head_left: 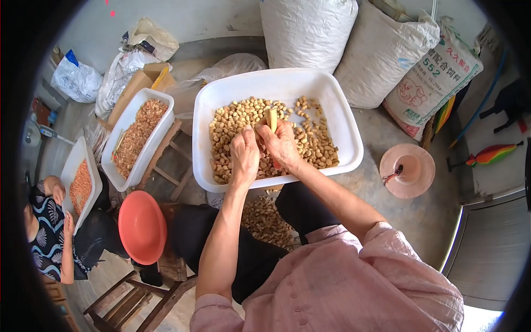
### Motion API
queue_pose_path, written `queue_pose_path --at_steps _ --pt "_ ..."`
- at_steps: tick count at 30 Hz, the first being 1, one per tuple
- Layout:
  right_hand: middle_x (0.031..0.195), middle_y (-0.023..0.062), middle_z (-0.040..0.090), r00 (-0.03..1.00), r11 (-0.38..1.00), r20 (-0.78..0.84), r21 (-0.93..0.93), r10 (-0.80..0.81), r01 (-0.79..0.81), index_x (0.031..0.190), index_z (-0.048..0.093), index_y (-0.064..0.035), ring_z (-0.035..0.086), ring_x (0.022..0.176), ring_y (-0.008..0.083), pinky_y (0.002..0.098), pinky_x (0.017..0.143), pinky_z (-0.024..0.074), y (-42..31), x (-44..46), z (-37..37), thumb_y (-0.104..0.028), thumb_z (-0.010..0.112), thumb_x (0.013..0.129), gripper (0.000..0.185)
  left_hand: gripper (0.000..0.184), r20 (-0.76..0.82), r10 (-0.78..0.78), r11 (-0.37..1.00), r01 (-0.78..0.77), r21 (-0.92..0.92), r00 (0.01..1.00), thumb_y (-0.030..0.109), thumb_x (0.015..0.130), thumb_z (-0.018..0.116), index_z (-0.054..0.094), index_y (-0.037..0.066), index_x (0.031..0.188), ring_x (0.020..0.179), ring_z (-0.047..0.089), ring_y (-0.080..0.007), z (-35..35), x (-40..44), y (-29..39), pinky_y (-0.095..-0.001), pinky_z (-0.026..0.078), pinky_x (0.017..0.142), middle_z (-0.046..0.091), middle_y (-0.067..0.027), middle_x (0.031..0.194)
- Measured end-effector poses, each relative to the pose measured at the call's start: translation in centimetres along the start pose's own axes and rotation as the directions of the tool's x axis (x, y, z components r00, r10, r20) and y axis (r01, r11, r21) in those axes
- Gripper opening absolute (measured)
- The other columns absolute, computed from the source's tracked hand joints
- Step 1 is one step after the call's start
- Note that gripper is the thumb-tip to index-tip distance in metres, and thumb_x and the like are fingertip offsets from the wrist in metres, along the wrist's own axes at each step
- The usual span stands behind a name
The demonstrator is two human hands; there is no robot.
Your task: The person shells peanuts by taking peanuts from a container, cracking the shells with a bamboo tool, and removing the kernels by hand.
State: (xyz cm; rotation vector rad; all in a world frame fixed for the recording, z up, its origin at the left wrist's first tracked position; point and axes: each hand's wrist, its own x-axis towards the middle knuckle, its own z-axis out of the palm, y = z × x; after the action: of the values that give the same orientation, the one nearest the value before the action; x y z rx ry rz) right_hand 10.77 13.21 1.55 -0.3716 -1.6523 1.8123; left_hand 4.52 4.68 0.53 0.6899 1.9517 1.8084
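My right hand is closed around a pale bamboo-like tool. The tool's end sticks up above the fingers, and a bit of red shows below the hand. Right beside it, my left hand has its fingers curled in a pinch, with the thumb close to the right hand. What the left fingers hold, if anything, is hidden. Both hands are above a white plastic tub holding a layer of unshelled peanuts. Between my knees, under the tub, lies a heap of empty shells.
To the left, a white tray of reddish-brown pieces rests on a wooden stool. A red basin sits nearer. Another person's hands touch a tray of reddish kernels. Large sacks stand behind the tub; a pink bucket is at right.
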Motion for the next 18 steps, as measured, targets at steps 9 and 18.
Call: queue_pose_path --at_steps 9,18 --pt "0.063 0.0031 0.059 0.999 0.998 0.022 0.034 0.049 -0.049 0.082 0.059 0.0003 0.047 0.045 0.0065 0.0209 0.042 0.0382 0.2 0.0 -0.1 -0.007 0.053 0.087 0.011 0.028 0.042 -0.014 0.996 0.018 -0.092 0.999 0.031 0.099 0.044 0.05 0.009 0.082 0.044 0.033 -0.0041 -2.1 -0.5 2.1 -0.0209 0.025 0.038 0.042 0.0028 0.056" --pt "0.066 0.0035 0.062 0.986 0.996 0.166 -0.087 0.001 0.014 0.077 0.062 -0.0005 0.053 0.054 0.0066 0.0235 0.049 0.0434 -0.8 -0.9 -0.7 -0.005 0.058 0.083 0.009 0.022 -0.097 0.048 0.98 -0.065 -0.186 0.994 0.021 0.097 0.049 0.054 0.005 0.082 0.049 0.036 -0.0033 -3.3 0.2 1.8 -0.0205 0.027 0.042 0.048 0.0032 0.061"
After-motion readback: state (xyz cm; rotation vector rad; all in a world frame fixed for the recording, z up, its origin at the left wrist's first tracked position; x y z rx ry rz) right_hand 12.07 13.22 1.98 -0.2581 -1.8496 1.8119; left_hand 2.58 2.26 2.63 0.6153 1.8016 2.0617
